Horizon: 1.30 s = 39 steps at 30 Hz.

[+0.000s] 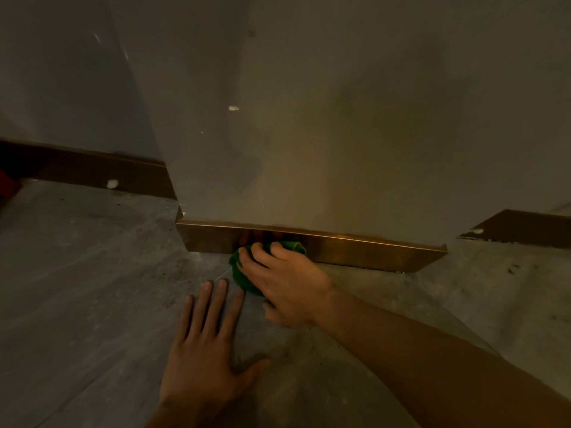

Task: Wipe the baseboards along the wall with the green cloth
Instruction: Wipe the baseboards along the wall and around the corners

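Green cloth (pixel 239 274) bunched in the right grip (pixel 285 282), pressed against the baseboard (pixel 355 247); left grip (pixel 204 359) spread flat on the floor (pixel 77 288).

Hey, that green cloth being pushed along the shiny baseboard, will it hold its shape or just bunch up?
Probably bunches up: the green cloth already sits crumpled under the right hand. It looks soft and light, so it likely needs steady pressure. On the glossy baseboard it should glide easily.
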Tool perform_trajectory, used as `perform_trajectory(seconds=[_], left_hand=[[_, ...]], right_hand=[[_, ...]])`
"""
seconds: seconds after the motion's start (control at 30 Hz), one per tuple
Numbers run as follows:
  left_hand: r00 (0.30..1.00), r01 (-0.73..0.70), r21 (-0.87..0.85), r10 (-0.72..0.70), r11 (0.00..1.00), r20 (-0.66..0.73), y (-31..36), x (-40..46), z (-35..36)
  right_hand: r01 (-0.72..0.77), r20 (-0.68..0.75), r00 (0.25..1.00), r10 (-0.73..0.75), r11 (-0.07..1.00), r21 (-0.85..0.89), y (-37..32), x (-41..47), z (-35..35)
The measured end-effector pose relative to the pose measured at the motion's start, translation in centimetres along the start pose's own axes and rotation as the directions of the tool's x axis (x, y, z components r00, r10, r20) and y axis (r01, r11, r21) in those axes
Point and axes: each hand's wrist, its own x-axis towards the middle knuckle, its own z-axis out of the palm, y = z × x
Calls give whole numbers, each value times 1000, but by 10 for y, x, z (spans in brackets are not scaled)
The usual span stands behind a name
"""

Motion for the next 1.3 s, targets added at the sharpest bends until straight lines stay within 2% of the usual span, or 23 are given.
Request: perform_trajectory(seconds=[0.4, 0.6, 0.93, 1.13, 1.3], left_hand=[[1000, 13, -6, -13, 1000, -20, 3, -1, -7], [1000, 11, -20, -12, 1000, -28, 4, -1, -7], [1000, 20, -19, -21, 1000, -15, 3, -1, -6], [1000, 15, -21, -15, 1000, -22, 1, -1, -2], [1000, 24, -15, -24, 1000, -4, 2, 0, -4]], right_hand=[[97, -39, 994, -106, 978, -187, 12, -34, 17], [55, 110, 993, -32, 975, -214, 25, -69, 30], [-7, 266, 962, 56, 983, -182, 47, -118, 47], [-122, 411, 895, 175, 981, -153, 54, -151, 48], [-257, 555, 773, 308, 951, -170, 62, -177, 40]])
